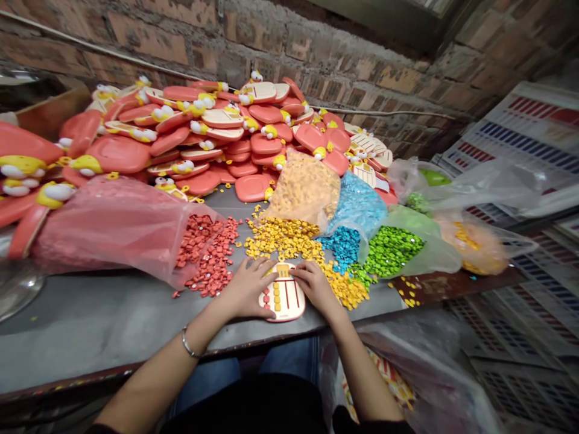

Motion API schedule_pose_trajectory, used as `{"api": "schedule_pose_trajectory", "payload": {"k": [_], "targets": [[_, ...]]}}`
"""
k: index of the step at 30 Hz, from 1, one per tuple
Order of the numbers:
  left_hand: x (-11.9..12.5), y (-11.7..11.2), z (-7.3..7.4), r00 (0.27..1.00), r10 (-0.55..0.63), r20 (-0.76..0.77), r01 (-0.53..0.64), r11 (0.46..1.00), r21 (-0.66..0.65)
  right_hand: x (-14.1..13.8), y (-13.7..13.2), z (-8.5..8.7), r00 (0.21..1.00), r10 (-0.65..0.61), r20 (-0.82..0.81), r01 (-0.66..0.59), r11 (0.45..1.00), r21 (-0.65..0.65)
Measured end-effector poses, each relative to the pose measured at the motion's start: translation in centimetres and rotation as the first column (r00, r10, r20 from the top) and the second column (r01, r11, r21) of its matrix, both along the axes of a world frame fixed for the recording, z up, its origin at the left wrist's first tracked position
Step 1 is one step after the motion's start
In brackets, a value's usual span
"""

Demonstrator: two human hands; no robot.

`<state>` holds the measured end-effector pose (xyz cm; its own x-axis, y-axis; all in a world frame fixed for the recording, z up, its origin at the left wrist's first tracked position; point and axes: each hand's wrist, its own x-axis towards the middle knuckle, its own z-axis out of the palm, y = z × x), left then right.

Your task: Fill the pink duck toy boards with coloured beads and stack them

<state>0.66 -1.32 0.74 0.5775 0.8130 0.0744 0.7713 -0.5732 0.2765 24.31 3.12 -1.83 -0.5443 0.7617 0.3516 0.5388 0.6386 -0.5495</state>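
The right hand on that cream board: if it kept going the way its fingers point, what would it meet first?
The right hand already touches the cream board; beyond it, probably the left hand, though scattered yellow beads lie close.

Left of the left hand [246, 289] the grey tabletop [90, 319] leaves room to pass — but forward the way is blocked by the pink bag of red beads [113, 229] and the heap of yellow beads [284, 238].

Touching a cream board [284, 295] with the left hand [246, 289] and the right hand [314, 287]. Spreading just beside it, yellow beads [289, 238], and behind them, blue beads [357, 202] and coral toys [117, 154].
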Motion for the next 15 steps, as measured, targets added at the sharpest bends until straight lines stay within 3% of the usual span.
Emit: {"api": "schedule_pose_trajectory", "payload": {"k": [15], "targets": [[0.1, -0.1, -0.3, 0.999, 0.023, -0.024, -0.023, 1.000, -0.012, -0.9, -0.9, 1.4, 0.989, 0.143, -0.045, -0.149, 0.957, -0.248]]}}
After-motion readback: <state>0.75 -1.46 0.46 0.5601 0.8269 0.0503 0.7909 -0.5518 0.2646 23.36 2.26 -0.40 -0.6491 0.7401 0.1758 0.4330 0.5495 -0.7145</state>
